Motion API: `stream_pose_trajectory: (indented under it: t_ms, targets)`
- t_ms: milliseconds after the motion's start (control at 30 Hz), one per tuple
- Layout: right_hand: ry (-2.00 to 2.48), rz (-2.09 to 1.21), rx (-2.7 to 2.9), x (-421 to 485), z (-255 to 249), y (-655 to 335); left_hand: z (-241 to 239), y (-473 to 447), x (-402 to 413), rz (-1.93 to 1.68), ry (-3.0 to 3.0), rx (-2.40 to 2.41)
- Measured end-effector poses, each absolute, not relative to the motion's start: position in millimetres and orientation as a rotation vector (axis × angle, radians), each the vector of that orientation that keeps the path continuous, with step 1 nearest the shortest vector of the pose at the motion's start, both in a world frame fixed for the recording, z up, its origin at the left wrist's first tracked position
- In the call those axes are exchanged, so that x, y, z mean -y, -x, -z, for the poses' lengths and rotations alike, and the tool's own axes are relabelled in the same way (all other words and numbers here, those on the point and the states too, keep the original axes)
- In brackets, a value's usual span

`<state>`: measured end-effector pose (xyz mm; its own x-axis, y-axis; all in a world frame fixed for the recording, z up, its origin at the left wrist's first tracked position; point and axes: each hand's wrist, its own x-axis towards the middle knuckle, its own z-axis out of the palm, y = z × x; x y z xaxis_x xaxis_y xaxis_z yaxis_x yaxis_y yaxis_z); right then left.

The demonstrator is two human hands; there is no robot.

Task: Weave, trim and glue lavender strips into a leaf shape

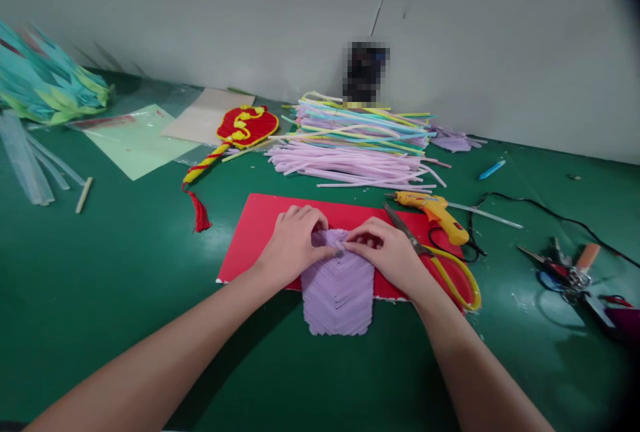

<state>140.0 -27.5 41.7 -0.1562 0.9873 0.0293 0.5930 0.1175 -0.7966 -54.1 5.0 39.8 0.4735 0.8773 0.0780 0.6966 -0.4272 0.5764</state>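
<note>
A flat panel of lilac pipe cleaners (338, 299), laid in a chevron pattern, rests partly on a red board (260, 232) and partly on the green table. My left hand (300, 239) pinches the panel near its top left, thumb on its face. At the top right, my right hand (385, 249) has thumb and fingers pressed together on the lilac strands. Both hands almost meet at the panel's upper middle. Scissors with yellow handles (455, 272) lie beside my right hand, and a yellow glue gun (435, 209) sits just beyond them.
Bundles of lilac, yellow and blue pipe cleaners (360, 159) lie behind the board. A red and yellow fan-shaped ornament (247, 127) with a tassel is at back left. Clear glue sticks (30, 159) lie far left; keys (577, 275) and a black cord (540, 200) are right.
</note>
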Motion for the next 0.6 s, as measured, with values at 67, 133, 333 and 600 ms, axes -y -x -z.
stream_pose_trajectory:
  t_ms: [67,133,333,600]
  targets:
    - [1.516,-0.882,1.836,28,-40,-141,-40,54,-5,-0.507,-2.255,-1.315]
    - [1.514,-0.876,1.844,29,-40,-141,-40,54,-5,-0.501,-2.254,-1.316]
    - [1.466,-0.872,1.801,29,-43,-140,-40,53,-7,-0.496,-2.250,-1.296]
    - [1.367,-0.907,1.685,34,-53,-142,-47,55,-8,-0.570,-2.007,-1.150]
